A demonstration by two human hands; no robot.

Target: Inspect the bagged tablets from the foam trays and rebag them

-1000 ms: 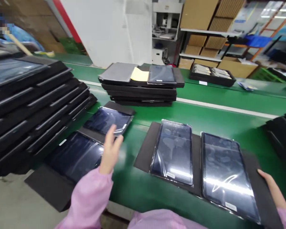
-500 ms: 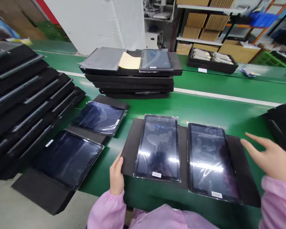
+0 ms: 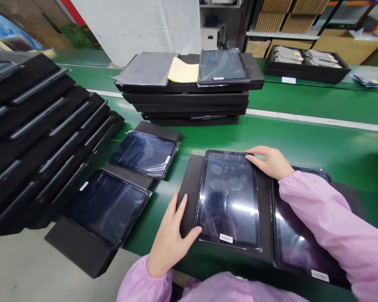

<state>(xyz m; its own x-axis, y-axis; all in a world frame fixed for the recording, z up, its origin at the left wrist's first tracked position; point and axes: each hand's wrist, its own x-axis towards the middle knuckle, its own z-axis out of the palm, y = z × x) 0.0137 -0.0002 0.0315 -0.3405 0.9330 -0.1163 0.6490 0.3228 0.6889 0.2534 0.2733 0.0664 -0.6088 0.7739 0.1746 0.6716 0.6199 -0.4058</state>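
Note:
A dark-screened tablet (image 3: 228,197) in a clear plastic sleeve lies on a black foam tray (image 3: 189,184) in front of me, a white label at its lower edge. My left hand (image 3: 173,235) is open, fingers spread over the tray's left side and thumb tip at the tablet's lower left edge. At the tablet's top right corner, my right hand (image 3: 271,161) has thumb and forefinger closed on the edge. A second tablet (image 3: 292,239) lies on the tray's right part, partly hidden under my right forearm.
At left, another foam tray (image 3: 78,247) holds two tablets, beside tall stacks of black trays (image 3: 28,155). Behind stands a tray stack (image 3: 189,100) topped with a tablet and a yellow sticker sheet (image 3: 184,70). A black box (image 3: 307,67) of grey pieces sits back right.
My right hand has moved left from beyond the tray's right side to the left tablet's top corner. My left hand has shifted from the tray's edge, its thumb now at the tablet.

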